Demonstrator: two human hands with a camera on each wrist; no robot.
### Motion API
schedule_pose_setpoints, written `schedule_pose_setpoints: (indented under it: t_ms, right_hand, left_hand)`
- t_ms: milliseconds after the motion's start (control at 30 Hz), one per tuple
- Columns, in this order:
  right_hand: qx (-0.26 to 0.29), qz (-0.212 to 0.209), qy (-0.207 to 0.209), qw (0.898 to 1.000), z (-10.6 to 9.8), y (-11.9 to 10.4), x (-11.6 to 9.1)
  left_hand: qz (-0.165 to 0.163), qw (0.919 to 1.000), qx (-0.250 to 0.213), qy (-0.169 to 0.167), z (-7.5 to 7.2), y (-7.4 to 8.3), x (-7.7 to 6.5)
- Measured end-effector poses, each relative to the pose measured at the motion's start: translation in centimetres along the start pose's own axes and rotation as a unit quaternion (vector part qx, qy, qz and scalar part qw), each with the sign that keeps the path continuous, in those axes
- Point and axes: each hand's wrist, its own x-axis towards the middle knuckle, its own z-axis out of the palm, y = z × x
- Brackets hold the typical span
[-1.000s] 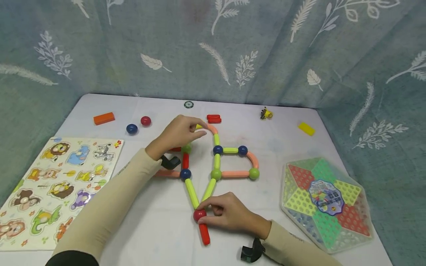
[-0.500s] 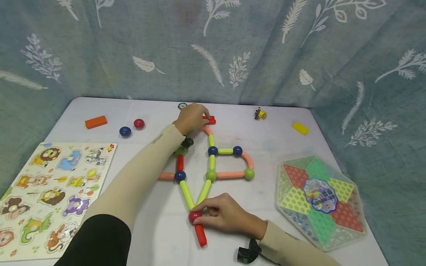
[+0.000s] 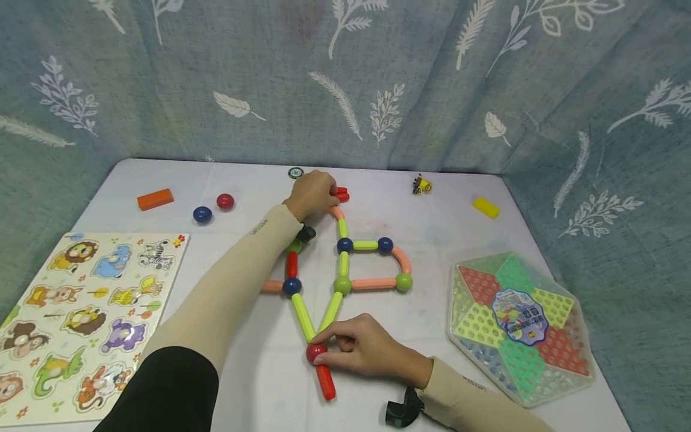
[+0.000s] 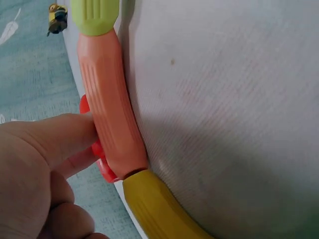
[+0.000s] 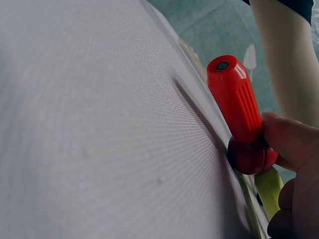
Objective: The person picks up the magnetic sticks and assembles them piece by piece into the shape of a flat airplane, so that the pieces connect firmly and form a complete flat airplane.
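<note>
My left hand (image 3: 312, 193) reaches to the far end of a figure of magnetic sticks and balls. Its thumb and fingers pinch at a pair of red magnetic sticks (image 3: 342, 195) just beyond a curved orange stick (image 4: 110, 109); the fingertips are partly hidden behind that stick in the left wrist view. A yellow stick (image 4: 162, 209) joins the orange one. Nearer the body, my right hand (image 3: 372, 351) pinches a red ball (image 3: 314, 353) between thumb and index finger. From that ball a red stick (image 5: 234, 99) points toward me, and two lime sticks (image 3: 330, 311) spread away.
An animal puzzle board (image 3: 178, 282) lies at left. A hexagonal checkers box (image 3: 469, 321) lies at right. Along the back are an orange block (image 3: 155, 199), blue ball (image 3: 202, 215), loose red ball (image 3: 225, 201), bee-like toy (image 3: 422, 185) and yellow block (image 3: 486, 207).
My left hand has moved from the figure's yellow stick, away and to the right, onto the red sticks. My right hand stays on the red ball. The head view has shifted slightly.
</note>
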Motion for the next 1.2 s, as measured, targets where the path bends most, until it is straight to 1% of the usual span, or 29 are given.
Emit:
schedule_pose_setpoints:
  t_ms: [100,133,200,267,333,400,467,567,633,700,767,833,867,967,1033,1100,1200]
  right_hand:
    - [0.001,-0.002,-0.003,1.0,0.2,-0.1,0.2]
    - [0.001,-0.003,-0.004,1.0,0.3,-0.1,0.3]
    - [-0.001,-0.005,-0.005,1.0,0.4,-0.2,0.4]
    - [-0.004,-0.006,-0.005,1.0,0.5,-0.3,0.5]
    - [-0.006,-0.005,-0.004,1.0,0.4,-0.3,0.5]
    - [-0.006,0.001,-0.005,1.0,0.4,-0.4,0.5]
    - [-0.006,0.006,-0.006,1.0,0.4,-0.5,0.4]
    - [-0.005,0.011,-0.005,1.0,0.5,-0.5,0.3]
    - [-0.006,0.01,-0.002,1.0,0.5,-0.5,0.3]
    - [-0.006,0.011,-0.001,1.0,0.4,-0.4,0.2]
    - [-0.004,0.016,-0.001,1.0,0.3,-0.4,0.1]
    - [-0.001,0.018,-0.001,1.0,0.3,-0.4,0.0]
    - [0.001,0.018,-0.001,1.0,0.2,-0.4,0.0]
    - [0.004,0.016,-0.002,1.0,0.3,-0.4,0.0]
    - [0.005,0.014,-0.002,1.0,0.4,-0.4,0.1]
    - [0.005,0.011,-0.001,1.0,0.5,-0.4,0.1]
    - [0.007,0.009,0.001,1.0,0.5,-0.4,0.2]
  left_hand:
    - [-0.002,0.9998,-0.012,0.016,-0.5,-0.2,-0.9]
    - [0.003,0.9995,-0.019,0.026,-0.8,-0.3,-1.3]
    - [0.016,0.9983,-0.027,0.049,-1.7,-0.4,-2.6]
    - [0.032,0.9966,-0.031,0.07,-2.8,-0.4,-4.3]
    - [0.041,0.9949,-0.031,0.087,-3.8,-0.3,-6.5]
    - [0.038,0.9937,-0.041,0.097,-4.6,-0.3,-9.3]
    - [0.027,0.9935,-0.057,0.095,-5.1,-0.4,-12.5]
    - [-0.004,0.9933,-0.087,0.076,-5.2,-0.5,-17.9]
    - [-0.029,0.9921,-0.104,0.063,-4.8,-0.4,-21.3]
    - [-0.065,0.989,-0.122,0.051,-4.0,-0.1,-24.5]
    - [-0.103,0.9844,-0.137,0.041,-2.8,0.6,-27.2]
    - [-0.147,0.9769,-0.153,0.026,-1.5,1.6,-29.5]
    - [-0.173,0.9718,-0.16,0.017,-0.8,2.2,-30.6]
    - [-0.226,0.9572,-0.181,-0.006,0.8,3.6,-33.0]
    - [-0.245,0.9499,-0.194,-0.019,1.7,4.5,-34.1]
    - [-0.248,0.9468,-0.203,-0.034,2.4,5.2,-35.0]
    - [-0.235,0.9479,-0.21,-0.047,3.1,5.9,-35.6]
